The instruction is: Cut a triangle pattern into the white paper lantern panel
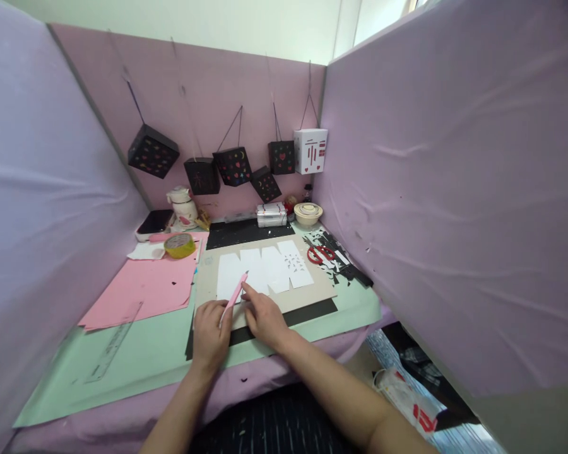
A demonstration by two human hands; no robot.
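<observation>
A pink craft knife [235,295] slants over the lower left of a white paper cutout [260,271], its tip pointing up and away. My left hand [211,328] holds the knife's lower end between thumb and fingers. My right hand [264,315] is beside the knife, its index finger extended near the shaft and its other fingers curled; whether it grips anything is hidden. Beneath the cutout, which has tabs and small cut holes at its right end, lies a beige board [312,301]. Black paper [307,313] sticks out under the board.
Red-handled scissors [320,255] and black and white scraps [345,268] lie right. Pink sheets [146,284], yellow tape [180,246] and a clear ruler [115,345] are left. Behind stand a white jug [183,209] and bowls [307,214]; black boxes [154,151] hang above.
</observation>
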